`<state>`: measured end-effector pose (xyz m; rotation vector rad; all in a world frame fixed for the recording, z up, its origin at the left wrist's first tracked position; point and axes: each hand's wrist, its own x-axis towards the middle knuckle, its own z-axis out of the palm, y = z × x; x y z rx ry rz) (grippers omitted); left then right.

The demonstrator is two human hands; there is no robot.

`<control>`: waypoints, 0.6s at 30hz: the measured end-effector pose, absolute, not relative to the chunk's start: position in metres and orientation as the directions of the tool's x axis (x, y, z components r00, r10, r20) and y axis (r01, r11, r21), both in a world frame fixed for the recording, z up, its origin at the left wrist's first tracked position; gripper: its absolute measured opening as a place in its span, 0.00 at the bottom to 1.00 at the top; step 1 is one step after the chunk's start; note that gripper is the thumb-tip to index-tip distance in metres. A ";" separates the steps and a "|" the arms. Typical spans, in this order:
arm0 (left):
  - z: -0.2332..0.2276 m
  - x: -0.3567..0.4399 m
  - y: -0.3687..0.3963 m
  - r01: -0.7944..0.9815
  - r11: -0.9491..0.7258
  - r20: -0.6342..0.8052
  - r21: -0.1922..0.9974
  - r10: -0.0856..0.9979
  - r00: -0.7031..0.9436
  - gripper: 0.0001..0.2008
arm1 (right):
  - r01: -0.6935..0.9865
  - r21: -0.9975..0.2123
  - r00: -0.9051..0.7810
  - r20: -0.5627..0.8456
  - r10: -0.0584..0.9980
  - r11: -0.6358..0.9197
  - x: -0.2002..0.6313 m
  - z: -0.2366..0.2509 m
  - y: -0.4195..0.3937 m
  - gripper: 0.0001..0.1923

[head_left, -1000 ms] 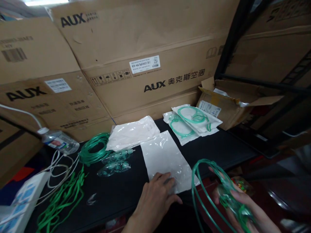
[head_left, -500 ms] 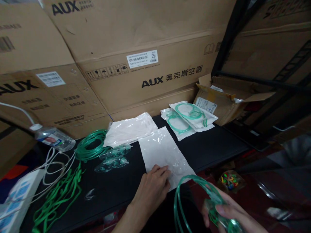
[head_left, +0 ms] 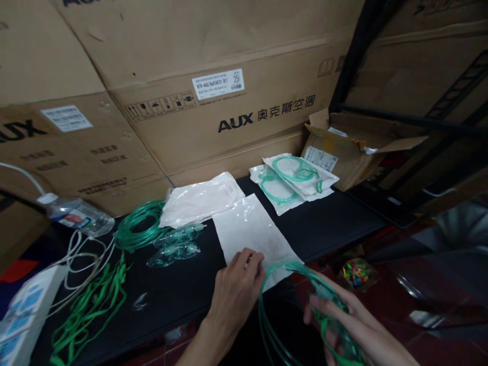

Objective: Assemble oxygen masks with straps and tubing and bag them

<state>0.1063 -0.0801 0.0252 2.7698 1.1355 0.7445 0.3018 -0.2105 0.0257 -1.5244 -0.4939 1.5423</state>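
Observation:
My right hand (head_left: 343, 317) is closed around a green-tinted oxygen mask (head_left: 348, 348) with its strap. Coiled green tubing (head_left: 267, 325) from the same bundle loops out to the left, and its top crosses the near edge of a flat white pouch (head_left: 251, 226). At that near edge, my left hand (head_left: 240, 284) has its fingers curled and closed on the pouch; the fingertips are partly hidden. The pouch lies on the black table (head_left: 324, 229) beside a stack of white pouches (head_left: 202, 198).
Filled pouches (head_left: 301, 175) lie at the back right by an open carton (head_left: 339, 152). To the left are coiled tubing (head_left: 139, 226), clear mask parts (head_left: 175, 251), green straps (head_left: 91, 310), white cables (head_left: 72, 249) and a bottle (head_left: 82, 216). Large cartons (head_left: 229, 46) stand behind.
My right hand has moved left with the mask and tubing, so the loop now overlaps the pouch's near edge. My left hand stays at the pouch, its fingers shifted slightly.

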 end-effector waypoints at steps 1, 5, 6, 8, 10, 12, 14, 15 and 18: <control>0.026 0.107 -0.081 0.647 -0.726 0.442 0.233 0.672 0.594 0.09 | -0.312 -0.802 0.186 -0.577 0.795 -0.509 0.297 0.029 -0.209 0.43; 0.029 0.111 -0.083 0.627 -0.734 0.471 0.260 0.663 0.582 0.08 | -0.339 -0.840 0.315 -0.526 0.790 -0.425 0.279 0.038 -0.201 0.36; 0.030 0.111 -0.083 0.622 -0.736 0.476 0.268 0.663 0.579 0.08 | -0.344 -0.847 0.332 -0.514 0.791 -0.406 0.276 0.038 -0.199 0.33; 0.031 0.112 -0.084 0.615 -0.734 0.487 0.288 0.665 0.566 0.09 | -0.344 -0.859 0.358 -0.493 0.793 -0.379 0.272 0.036 -0.197 0.29; 0.031 0.113 -0.085 0.612 -0.727 0.490 0.312 0.675 0.552 0.10 | -0.335 -0.868 0.385 -0.481 0.788 -0.367 0.268 0.034 -0.196 0.27; 0.030 0.115 -0.086 0.614 -0.722 0.498 0.319 0.679 0.539 0.10 | -0.321 -0.876 0.414 -0.471 0.779 -0.359 0.264 0.032 -0.195 0.27; 0.027 0.117 -0.087 0.611 -0.732 0.519 0.301 0.663 0.540 0.08 | -0.315 -0.886 0.438 -0.454 0.776 -0.340 0.261 0.032 -0.193 0.27; 0.025 0.118 -0.087 0.601 -0.746 0.530 0.288 0.647 0.548 0.07 | -0.317 -0.891 0.443 -0.443 0.779 -0.326 0.259 0.032 -0.193 0.27; 0.021 0.120 -0.090 0.543 -0.798 0.538 0.262 0.588 0.604 0.06 | -0.316 -0.900 0.425 -0.417 0.804 -0.300 0.257 0.034 -0.188 0.28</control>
